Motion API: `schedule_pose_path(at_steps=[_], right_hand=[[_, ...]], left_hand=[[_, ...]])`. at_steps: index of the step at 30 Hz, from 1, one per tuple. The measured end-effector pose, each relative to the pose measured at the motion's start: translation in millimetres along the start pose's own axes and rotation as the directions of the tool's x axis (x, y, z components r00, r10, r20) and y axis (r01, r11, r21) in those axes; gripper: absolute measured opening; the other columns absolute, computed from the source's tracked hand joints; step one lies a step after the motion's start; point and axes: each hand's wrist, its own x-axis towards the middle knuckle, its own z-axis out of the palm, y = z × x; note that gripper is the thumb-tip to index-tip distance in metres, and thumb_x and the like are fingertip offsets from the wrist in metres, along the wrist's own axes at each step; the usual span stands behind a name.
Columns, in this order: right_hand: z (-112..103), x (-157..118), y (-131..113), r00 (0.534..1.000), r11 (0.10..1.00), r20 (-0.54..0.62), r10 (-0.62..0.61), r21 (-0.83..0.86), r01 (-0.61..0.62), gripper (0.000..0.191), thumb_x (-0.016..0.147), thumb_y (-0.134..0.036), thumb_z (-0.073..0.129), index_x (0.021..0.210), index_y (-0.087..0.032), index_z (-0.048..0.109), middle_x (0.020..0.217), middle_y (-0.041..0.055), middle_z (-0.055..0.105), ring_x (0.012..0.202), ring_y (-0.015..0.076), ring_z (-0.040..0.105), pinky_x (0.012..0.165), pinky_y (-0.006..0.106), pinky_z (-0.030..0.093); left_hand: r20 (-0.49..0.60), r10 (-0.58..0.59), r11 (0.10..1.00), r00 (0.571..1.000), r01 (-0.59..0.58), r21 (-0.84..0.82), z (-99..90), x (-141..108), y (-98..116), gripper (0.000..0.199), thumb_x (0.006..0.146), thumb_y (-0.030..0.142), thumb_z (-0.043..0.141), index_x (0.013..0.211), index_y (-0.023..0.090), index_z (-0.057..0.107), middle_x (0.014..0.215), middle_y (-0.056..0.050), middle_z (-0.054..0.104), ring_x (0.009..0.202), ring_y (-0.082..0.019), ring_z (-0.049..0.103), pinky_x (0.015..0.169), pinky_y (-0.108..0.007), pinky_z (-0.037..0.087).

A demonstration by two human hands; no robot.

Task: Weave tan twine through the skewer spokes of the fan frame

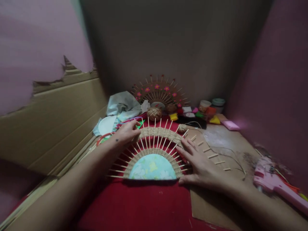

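A half-round woven fan (pixel 160 131) with thin sticks radiating outward stands in front of me, its straight edge toward me. Its centre is a light-blue floral cloth half-circle (pixel 154 166) bordered by a woven band. Farther out, a wider woven band runs across the sticks. My left hand (pixel 128 131) is at the upper left of that outer band, thumb and index finger closed on its edge; the other fingers are partly hidden. My right hand (pixel 196 162) lies along the fan's right side with fingers spread, touching the sticks and the band's right end.
Behind the fan are a twine ball (pixel 154 113), a flower-decorated fan (pixel 157 91) and colourful packets (pixel 173 116). A pink glue gun (pixel 271 181) lies right, beside a cardboard sheet (pixel 204 205) holding short sticks (pixel 213 156). Torn cardboard (pixel 60 122) stands left. Red cloth (pixel 134 205) covers the surface.
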Motion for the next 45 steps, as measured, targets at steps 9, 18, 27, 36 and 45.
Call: schedule_pose_path(at_steps=[9, 18, 27, 36, 45], right_hand=[[4.3, 0.7, -6.3, 0.998, 0.998, -0.048, 0.029, -0.061, -0.032, 0.097, 0.061, -0.074, 0.051, 0.138, -0.018, 0.032, 0.148, 0.0147, 0.009, 0.133, 0.0396, 0.003, 0.103, 0.058, 0.02], [7.2, 0.1, -3.9, 0.999, 0.995, -0.021, 0.047, -0.089, -0.048, 0.096, 0.062, -0.075, 0.049, 0.139, -0.02, 0.032, 0.148, 0.0135, 0.01, 0.133, 0.0396, 0.006, 0.104, 0.057, 0.02], [13.0, -2.4, 0.2, 0.999, 0.995, -0.019, 0.036, -0.096, -0.038, 0.097, 0.062, -0.074, 0.05, 0.14, -0.022, 0.028, 0.149, 0.0124, 0.008, 0.133, 0.0408, 0.006, 0.103, 0.058, 0.021], [14.1, -3.5, 0.2, 0.999, 0.993, -0.003, 0.042, -0.112, -0.042, 0.099, 0.063, -0.074, 0.049, 0.142, -0.022, 0.019, 0.149, 0.0124, 0.008, 0.133, 0.0391, 0.006, 0.103, 0.056, 0.023], [17.2, -4.1, 2.2, 1.0, 0.991, 0.004, 0.018, -0.13, -0.017, 0.1, 0.065, -0.073, 0.048, 0.142, -0.019, 0.017, 0.148, 0.0137, 0.007, 0.132, 0.0399, 0.007, 0.103, 0.057, 0.024]], left_hand=[[-0.117, 0.111, 0.991, 0.987, -0.102, 0.085, 11.7, 20.7, -13.8, 0.031, 0.072, 0.033, 0.045, 0.095, 0.017, 0.058, 0.073, -0.002, 0.061, 0.067, -0.017, 0.056, 0.061, -0.027, 0.041], [-0.133, 0.108, 0.986, 0.985, -0.088, 0.145, 15.9, 14.7, -21.0, 0.033, 0.077, 0.035, 0.043, 0.102, 0.018, 0.058, 0.078, -0.003, 0.063, 0.073, -0.018, 0.057, 0.066, -0.028, 0.042], [-0.127, 0.32, 0.93, 0.939, -0.286, 0.23, 16.4, -1.4, -7.7, 0.04, 0.086, 0.039, 0.038, 0.116, 0.016, 0.054, 0.123, -0.009, 0.054, 0.115, -0.021, 0.047, 0.098, -0.036, 0.035], [0.304, 0.323, 0.834, 0.896, -0.422, 0.356, 53.4, -20.1, -0.5, 0.068, 0.086, 0.056, 0.029, 0.138, 0.013, 0.026, 0.146, -0.015, 0.022, 0.135, -0.026, 0.016, 0.109, -0.046, 0.014], [0.325, 0.346, 0.826, 0.88, -0.45, 0.34, 50.3, -30.3, 16.7, 0.07, 0.085, 0.059, 0.028, 0.139, 0.015, 0.025, 0.147, -0.014, 0.018, 0.135, -0.028, 0.012, 0.108, -0.047, 0.013]])
